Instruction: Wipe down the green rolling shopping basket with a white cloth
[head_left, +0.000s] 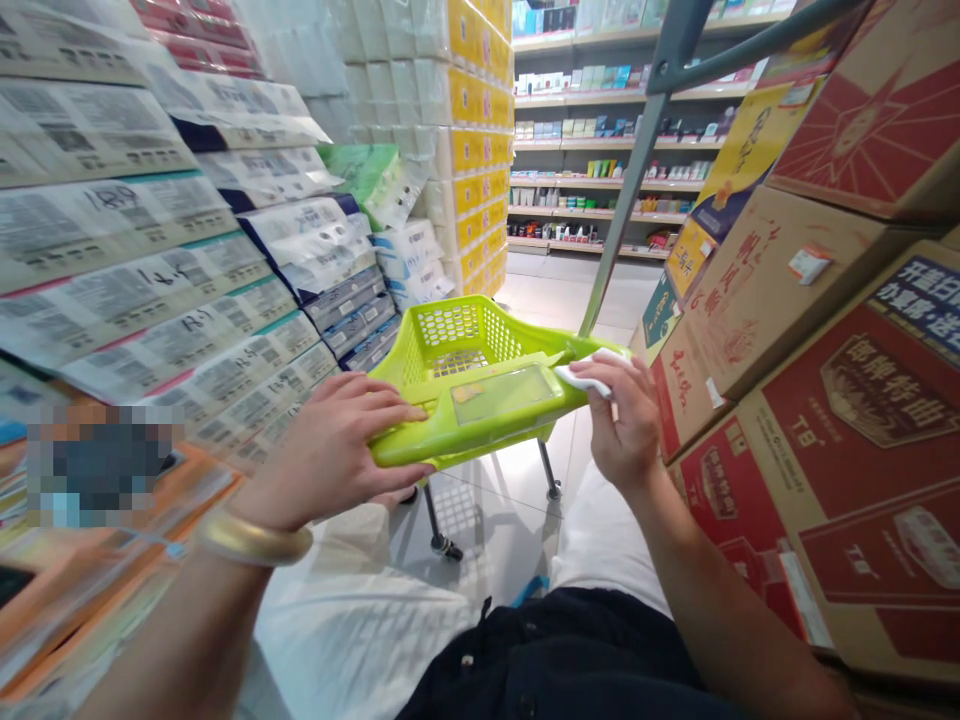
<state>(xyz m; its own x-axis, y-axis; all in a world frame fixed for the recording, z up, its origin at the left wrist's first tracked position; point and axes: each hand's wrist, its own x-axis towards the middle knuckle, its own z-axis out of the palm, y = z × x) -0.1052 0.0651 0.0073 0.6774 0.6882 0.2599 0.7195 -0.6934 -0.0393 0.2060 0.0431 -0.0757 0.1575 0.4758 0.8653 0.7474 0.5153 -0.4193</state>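
In front of me stands a lime-green plastic shopping cart [517, 340] with perforated basket walls and metal legs on casters. My left hand [360, 435] grips the left end of its handle [405, 440], thumb below and fingers over the top. A gold bangle [255, 540] circles that wrist. Against the right end of the handle, my right hand [622, 415] is closed on a folded white cloth [592, 375], pressing it to the green plastic. Between the hands, a clear-covered label panel [502, 393] is set into the handle. The visible part of the basket holds nothing.
Packaged paper goods [135, 230] are stacked along the left. Cardboard cartons [765, 290] rise close on the right. A slanting metal post [630, 190] stands beyond the cart's right side. Shelves of small products [600, 140] line the back, past a white tiled floor [547, 290].
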